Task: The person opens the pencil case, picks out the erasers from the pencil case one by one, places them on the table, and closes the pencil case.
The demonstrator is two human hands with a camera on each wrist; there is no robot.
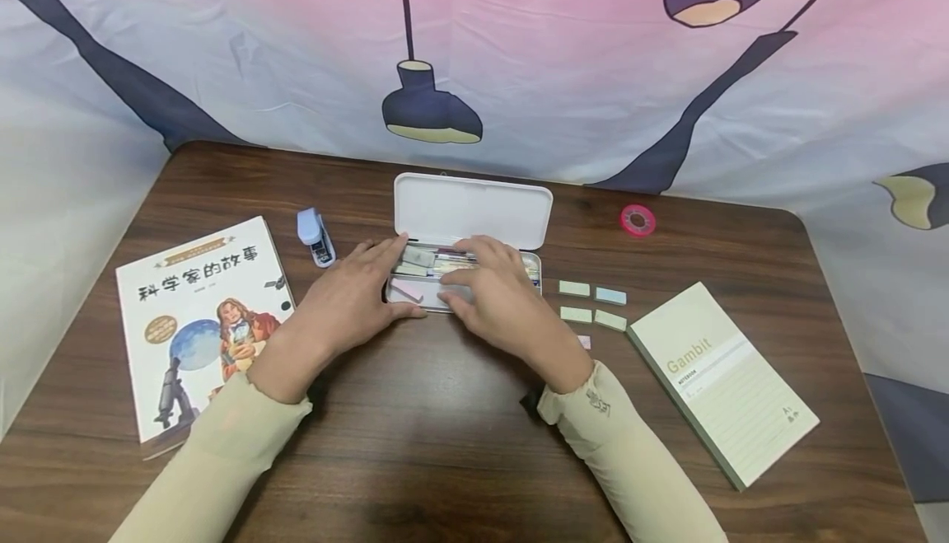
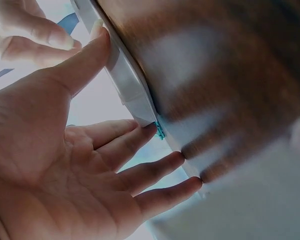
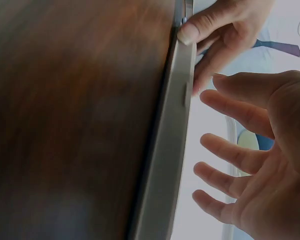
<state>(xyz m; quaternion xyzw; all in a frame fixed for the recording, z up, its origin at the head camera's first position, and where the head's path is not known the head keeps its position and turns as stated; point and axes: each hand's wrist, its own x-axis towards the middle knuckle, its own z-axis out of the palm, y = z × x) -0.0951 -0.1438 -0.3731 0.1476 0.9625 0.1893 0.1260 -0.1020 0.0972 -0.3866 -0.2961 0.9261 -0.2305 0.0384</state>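
Note:
An open white pencil case (image 1: 474,212) lies at the table's middle with its lid up, and erasers and pens fill its tray. My left hand (image 1: 371,275) rests at the tray's left end, thumb against the front wall and straight fingers along the end. The left wrist view shows that hand (image 2: 90,165) with fingers spread and the thumb tip on the case's edge (image 2: 127,82). My right hand (image 1: 482,271) hovers over the tray. Its fingers are spread and relaxed (image 3: 250,160) beside the case's wall (image 3: 172,140), and it holds nothing.
An illustrated book (image 1: 200,320) lies at the left, with a blue stapler (image 1: 316,236) beside the case. To the right are several small sticky-note pads (image 1: 593,302), a green notebook (image 1: 722,382) and a pink tape roll (image 1: 638,220). A printed curtain hangs behind the table.

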